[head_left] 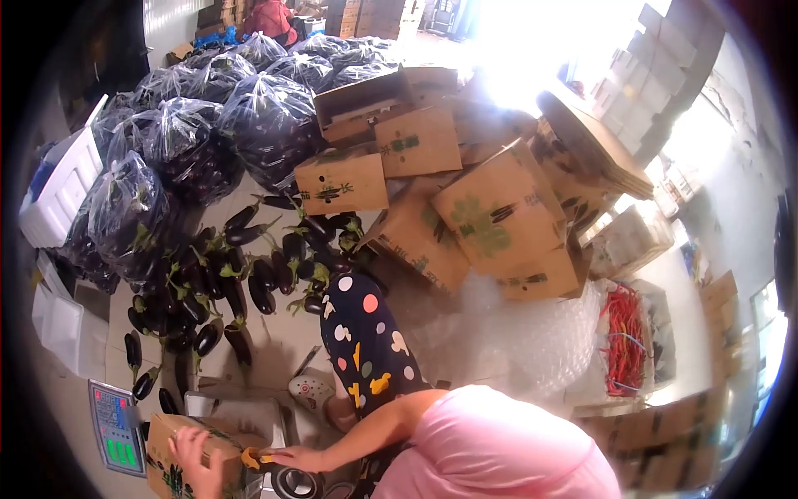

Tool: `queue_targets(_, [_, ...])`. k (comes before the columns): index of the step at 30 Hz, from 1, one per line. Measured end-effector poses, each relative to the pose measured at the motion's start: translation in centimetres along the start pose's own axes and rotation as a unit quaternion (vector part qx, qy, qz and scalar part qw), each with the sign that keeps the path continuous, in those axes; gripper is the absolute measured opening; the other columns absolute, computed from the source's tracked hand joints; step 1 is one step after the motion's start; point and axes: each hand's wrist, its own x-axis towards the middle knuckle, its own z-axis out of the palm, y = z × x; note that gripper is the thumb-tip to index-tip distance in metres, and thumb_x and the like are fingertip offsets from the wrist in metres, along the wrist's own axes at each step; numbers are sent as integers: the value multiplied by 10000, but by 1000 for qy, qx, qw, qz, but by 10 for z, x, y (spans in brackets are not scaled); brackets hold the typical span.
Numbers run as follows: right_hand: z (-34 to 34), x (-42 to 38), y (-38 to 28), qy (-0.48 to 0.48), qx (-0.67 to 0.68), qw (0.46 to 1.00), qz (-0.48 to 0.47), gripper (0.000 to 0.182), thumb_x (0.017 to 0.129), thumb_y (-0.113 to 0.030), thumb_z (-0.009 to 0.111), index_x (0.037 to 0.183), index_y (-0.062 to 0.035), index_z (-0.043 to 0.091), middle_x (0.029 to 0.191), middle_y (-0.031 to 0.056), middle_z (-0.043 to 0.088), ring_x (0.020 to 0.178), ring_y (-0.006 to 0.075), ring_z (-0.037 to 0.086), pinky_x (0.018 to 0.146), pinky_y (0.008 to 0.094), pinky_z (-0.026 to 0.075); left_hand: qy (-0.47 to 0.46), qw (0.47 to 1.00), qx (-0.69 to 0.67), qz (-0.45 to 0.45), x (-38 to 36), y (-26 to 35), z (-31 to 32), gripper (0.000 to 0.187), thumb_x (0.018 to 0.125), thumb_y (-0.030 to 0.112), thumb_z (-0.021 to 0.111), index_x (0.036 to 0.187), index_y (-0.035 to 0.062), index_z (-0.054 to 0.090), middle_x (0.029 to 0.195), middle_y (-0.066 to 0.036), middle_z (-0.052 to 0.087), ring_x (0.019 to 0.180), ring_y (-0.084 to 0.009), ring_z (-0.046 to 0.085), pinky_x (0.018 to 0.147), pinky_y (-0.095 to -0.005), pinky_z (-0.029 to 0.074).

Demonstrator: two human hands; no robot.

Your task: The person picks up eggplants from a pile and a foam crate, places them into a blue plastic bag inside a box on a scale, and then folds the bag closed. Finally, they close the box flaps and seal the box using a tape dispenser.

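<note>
At the lower left, my left hand rests against the printed cardboard box with its fingers spread. My right hand is closed around a small orange-yellow tool beside that box; its exact kind is not clear. Close below the right hand is a ring-shaped dark roll. A digital scale's display panel, with green lit digits, stands left of the box. Behind the box sits a grey-white tray or bin, partly hidden.
Loose eggplants cover the floor ahead, with full plastic bags of eggplants behind them. Cardboard boxes are piled at centre right, near bubble wrap and a box of red chillies. A person in red is far back.
</note>
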Motion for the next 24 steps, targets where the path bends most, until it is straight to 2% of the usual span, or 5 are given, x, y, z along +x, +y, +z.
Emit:
queue_targets(8, [27, -22, -33, 78, -99, 990, -66, 551, 969, -413, 317, 1340, -10, 372, 1353, 162, 412, 1286, 257, 348, 1082, 321, 239, 123, 896, -237, -354, -88, -162, 27, 454, 917, 316, 511, 1260, 18, 487, 1273, -144, 496, 1190, -270, 441, 1014, -365, 325])
queue_targets(10, [34, -6, -29, 140, -3, 989, -55, 537, 966, -398, 348, 1329, -4, 388, 1331, 165, 436, 1262, 244, 377, 1070, 332, 258, 146, 854, -293, -404, -90, -135, 17, 493, 901, 349, 526, 1266, 21, 476, 1291, -143, 478, 1208, -256, 421, 1030, -355, 304])
queue_targets(12, [15, 10, -63, 149, -39, 988, 31, 424, 957, -416, 373, 1010, -48, 575, 737, 34, 570, 681, 151, 542, 594, 319, 443, 139, 877, -206, -412, -103, -110, 15, 573, 882, 380, 540, 1312, 22, 415, 1344, -156, 413, 1270, -283, 333, 1058, -378, 248])
queue_targets(14, [-3, 35, -90, 129, 47, 989, 46, 387, 929, -451, 436, 912, -90, 575, 608, -19, 472, 514, 94, 460, 439, 283, 356, 81, 846, -188, -492, -111, -70, -4, 765, 841, 467, 562, 1400, 35, 270, 1409, -196, 292, 1342, -303, 192, 1097, -379, 154])
queue_targets(24, [-49, 133, -135, -80, -47, 994, 49, 473, 914, -373, 522, 1282, -76, 502, 1029, 33, 618, 907, 113, 550, 795, 238, 440, 130, 928, 4, -348, -125, 17, 8, 997, 545, 293, 823, 1396, 166, 320, 1470, -139, 211, 1228, -390, 280, 1018, -481, 282])
